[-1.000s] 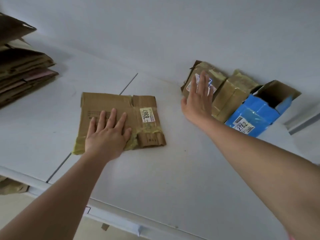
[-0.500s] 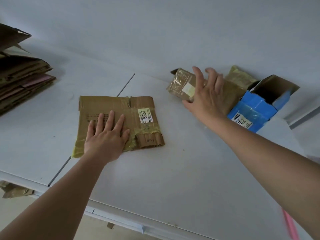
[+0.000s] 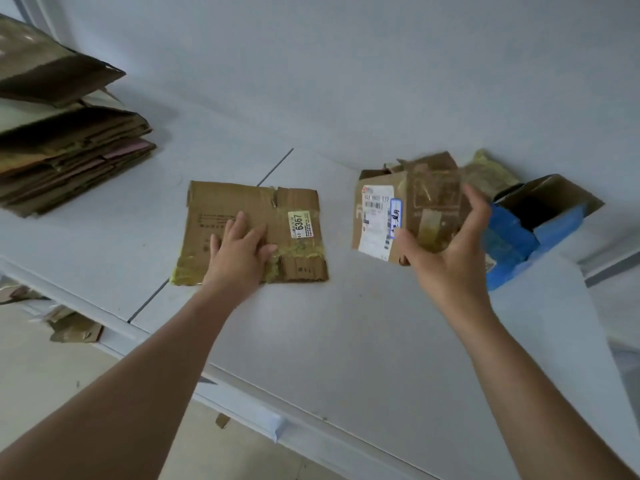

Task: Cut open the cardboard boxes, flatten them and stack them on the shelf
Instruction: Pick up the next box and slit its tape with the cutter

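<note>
- My left hand (image 3: 239,254) lies flat, fingers straight, pressing the flattened box (image 3: 252,230) near the middle of the shelf (image 3: 346,341).
- My right hand (image 3: 446,251) has its fingers and thumb curled round a small brown box (image 3: 398,209), lifted and tilted toward the shelf's back edge.
- A blue box (image 3: 512,237) sits open just beside it, toward the right back corner.
- A cardboard stack (image 3: 69,161) rests at the shelf's left end.

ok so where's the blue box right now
In the head view the blue box lies on its side at the right of the white shelf, against the back wall, just right of the brown box gripped by the right hand.
</note>
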Demonstrator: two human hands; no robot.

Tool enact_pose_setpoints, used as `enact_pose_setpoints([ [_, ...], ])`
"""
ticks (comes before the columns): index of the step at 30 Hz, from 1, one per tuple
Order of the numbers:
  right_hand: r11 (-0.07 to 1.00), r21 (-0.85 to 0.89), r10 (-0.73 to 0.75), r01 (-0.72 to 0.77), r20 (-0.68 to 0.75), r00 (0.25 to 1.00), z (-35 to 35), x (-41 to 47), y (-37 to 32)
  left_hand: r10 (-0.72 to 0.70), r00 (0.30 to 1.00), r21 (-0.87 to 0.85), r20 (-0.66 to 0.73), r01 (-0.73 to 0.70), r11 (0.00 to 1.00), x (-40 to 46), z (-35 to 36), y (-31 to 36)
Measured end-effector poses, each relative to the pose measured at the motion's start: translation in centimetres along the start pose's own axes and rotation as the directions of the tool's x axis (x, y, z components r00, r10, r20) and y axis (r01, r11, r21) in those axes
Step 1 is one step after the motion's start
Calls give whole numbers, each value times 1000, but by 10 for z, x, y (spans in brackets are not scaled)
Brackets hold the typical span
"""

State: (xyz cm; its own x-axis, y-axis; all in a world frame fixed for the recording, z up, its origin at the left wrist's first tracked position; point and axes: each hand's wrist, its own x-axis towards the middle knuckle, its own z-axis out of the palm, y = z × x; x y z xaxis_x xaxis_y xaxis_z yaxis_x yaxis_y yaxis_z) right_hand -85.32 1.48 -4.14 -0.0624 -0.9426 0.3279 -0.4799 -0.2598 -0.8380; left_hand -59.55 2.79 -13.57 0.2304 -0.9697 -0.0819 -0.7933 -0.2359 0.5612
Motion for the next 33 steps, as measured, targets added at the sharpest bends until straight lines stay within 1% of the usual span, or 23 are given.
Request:
enact_pose_setpoints([
  [1, 991, 104, 84, -86, 22, 996, -8, -15, -2, 53, 997, -120, -53, -59, 991, -8, -4, 9],
  [3, 928, 230, 281, -295, 91, 955, -24, -42, -3, 145, 976, -269, -165, -186, 945, -35, -9, 30],
  [4, 864, 277, 395, -420, 144, 907, -32, -54, -3, 162, 968, -367, -191, -223, 903, -52, -11, 42],
  [5, 779, 319, 498, -540, 209, 842, -39, -65, -3, 159, 971, -490, -177, -227, 841, -71, -11, 54],
  [7, 574, 360, 657, -736, 335, 676, -53, -83, -2, 164, 984, -713, -76, -169, 681, -106, -8, 77],
  [9, 392, 318, 749, -863, 435, 500, -67, -93, -5, 180, 984, -838, 7, -92, 538, -133, -2, 94],
  [10, 348, 260, 779, -901, 455, 432, -74, -96, -7, 178, 983, -868, 41, -53, 494, -143, 3, 101],
  [11, 332, 191, 799, -924, 464, 383, -80, -99, -8, 171, 983, -871, 67, -26, 491, -152, 7, 109],
  [12, 341, 111, 809, -933, 470, 352, -87, -101, -9, 149, 986, -849, 74, -16, 529, -159, 10, 117],
  [13, 374, 26, 809, -927, 480, 339, -94, -103, -9, 115, 991, -799, 68, -15, 601, -163, 12, 123],
  [15, 463, -127, 792, -877, 503, 345, -106, -108, -6, 51, 997, -691, 61, 5, 723, -168, 12, 132],
  [16, 509, -177, 778, -842, 514, 362, -111, -110, -5, 32, 997, -655, 70, 21, 756, -168, 12, 135],
  [17, 567, -210, 757, -796, 514, 404, -116, -111, -5, 25, 996, -625, 83, 33, 780, -167, 12, 138],
  [19, 696, -245, 685, -675, 508, 522, -121, -113, -3, 18, 992, -551, 124, 54, 833, -161, 11, 142],
  [20, 727, -252, 660, -639, 515, 548, -122, -115, -1, 3, 990, -510, 139, 69, 857, -158, 12, 145],
  [21, 721, -255, 664, -644, 521, 536, -120, -119, 2, -28, 989, -480, 144, 94, 872, -154, 13, 147],
  [23, 650, -229, 718, -725, 498, 486, -113, -127, 9, -123, 985, -473, 120, 166, 865, -150, 16, 156],
  [24, 630, -189, 734, -753, 460, 499, -109, -132, 13, -146, 984, -485, 97, 175, 857, -149, 17, 161],
  [25, 631, -140, 737, -763, 416, 533, -106, -135, 18, -140, 987, -493, 78, 160, 855, -149, 19, 165],
  [27, 653, -87, 728, -752, 344, 593, -102, -137, 25, -92, 992, -521, 84, 123, 845, -152, 23, 169],
  [28, 662, -81, 723, -745, 331, 606, -102, -136, 26, -81, 992, -550, 98, 122, 827, -154, 24, 167],
  [32, 700, -127, 674, -703, 442, 591, -108, -134, 24, -103, 990, -682, 98, 142, 718, -168, 28, 149],
  [33, 726, -134, 652, -674, 443, 615, -114, -132, 26, -102, 991, -688, 88, 134, 713, -170, 29, 146],
])
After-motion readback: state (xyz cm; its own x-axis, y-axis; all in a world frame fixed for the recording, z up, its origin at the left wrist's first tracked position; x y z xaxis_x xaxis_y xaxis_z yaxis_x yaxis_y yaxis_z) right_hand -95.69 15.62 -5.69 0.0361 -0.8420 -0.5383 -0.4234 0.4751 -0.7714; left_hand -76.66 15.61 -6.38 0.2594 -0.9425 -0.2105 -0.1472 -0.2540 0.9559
